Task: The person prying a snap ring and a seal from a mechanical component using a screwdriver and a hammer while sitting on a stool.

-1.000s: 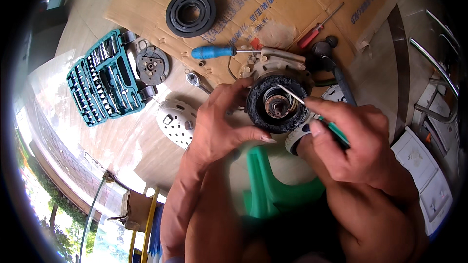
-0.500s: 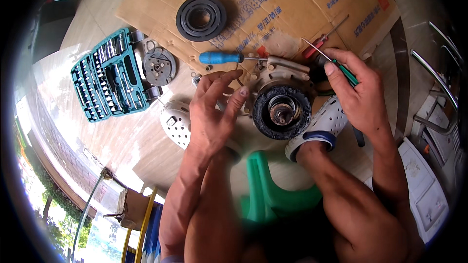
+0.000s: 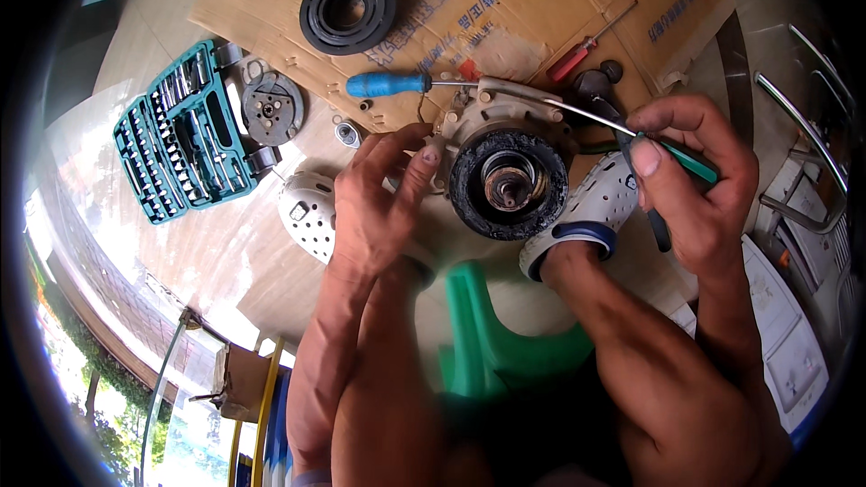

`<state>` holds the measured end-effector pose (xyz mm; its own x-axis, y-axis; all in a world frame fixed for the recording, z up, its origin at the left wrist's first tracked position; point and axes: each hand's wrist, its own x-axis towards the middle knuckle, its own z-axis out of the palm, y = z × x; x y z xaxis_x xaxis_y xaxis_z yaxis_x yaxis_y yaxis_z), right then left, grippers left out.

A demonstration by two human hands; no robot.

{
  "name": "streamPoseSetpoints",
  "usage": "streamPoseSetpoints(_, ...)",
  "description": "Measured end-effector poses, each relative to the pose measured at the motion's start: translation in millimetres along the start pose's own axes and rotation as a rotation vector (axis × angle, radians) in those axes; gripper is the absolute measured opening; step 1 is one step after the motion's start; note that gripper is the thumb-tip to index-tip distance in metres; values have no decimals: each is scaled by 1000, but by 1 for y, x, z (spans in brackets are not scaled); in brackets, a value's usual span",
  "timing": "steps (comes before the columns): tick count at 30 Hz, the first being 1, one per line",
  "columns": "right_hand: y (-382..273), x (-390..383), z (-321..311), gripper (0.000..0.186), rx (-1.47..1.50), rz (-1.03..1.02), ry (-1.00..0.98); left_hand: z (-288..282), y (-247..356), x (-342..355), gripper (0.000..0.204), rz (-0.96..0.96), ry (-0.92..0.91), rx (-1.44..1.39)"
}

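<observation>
A car air-conditioning compressor (image 3: pixel 460 114) lies between my feet, with a grimy black ring (image 3: pixel 462 207) around its shaft (image 3: pixel 511 191). My right hand (image 3: pixel 699 185) grips a green-handled screwdriver (image 3: pixel 690 160), whose thin shaft points left over the compressor's upper right side. At the left side of the compressor is my left hand (image 3: pixel 374 203), thumb and fingers apart and nothing visibly held. Its fingertips reach the housing edge; whether they press on it I cannot tell. A blue-handled screwdriver (image 3: pixel 388 84) lies just beyond, its shaft reaching the compressor's top.
On the cardboard sheet (image 3: pixel 262 0) lie a black grooved pulley (image 3: pixel 316 18) and a red screwdriver (image 3: pixel 570 61). To the left are a round clutch plate (image 3: pixel 287 113), a ratchet (image 3: pixel 347 133) and a teal socket case (image 3: pixel 189 194). White clogs (image 3: pixel 305 207) flank the compressor; a green stool (image 3: pixel 469 334) is nearest me.
The green screwdriver has swung down, its tip now over the compressor, and my right hand has moved right and lower. My left hand stays near the compressor's left side. The whole view has shifted slightly.
</observation>
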<state>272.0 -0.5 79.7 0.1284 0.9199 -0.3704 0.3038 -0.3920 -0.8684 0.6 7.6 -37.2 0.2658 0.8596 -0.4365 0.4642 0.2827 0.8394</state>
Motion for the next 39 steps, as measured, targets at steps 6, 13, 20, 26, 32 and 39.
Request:
streamPoseSetpoints(6, -3, -11, 0, 20, -10, -140, -153, 4, 0, 3, 35, -67, -22, -65)
streamPoseSetpoints(13, -3, -10, 13, 14, -216, -360, -143, -3, -6, 1, 38, -39, -53, -32)
streamPoseSetpoints(20, 5, -9, 23, 15, -369, -530, -118, -7, -20, -1, 41, 45, -61, -59)
streamPoseSetpoints(26, 6, -11, 30, 18, -458, -593, -105, -5, -20, -4, 41, -56, -36, -56)
streamPoseSetpoints(32, 8, -10, 29, 24, -478, -562, -159, -4, -15, -4, 39, -65, -37, -9)
streamPoseSetpoints(39, 5, -14, 29, 28, -492, -545, -153, -4, -13, -4, 38, -82, -51, -2)
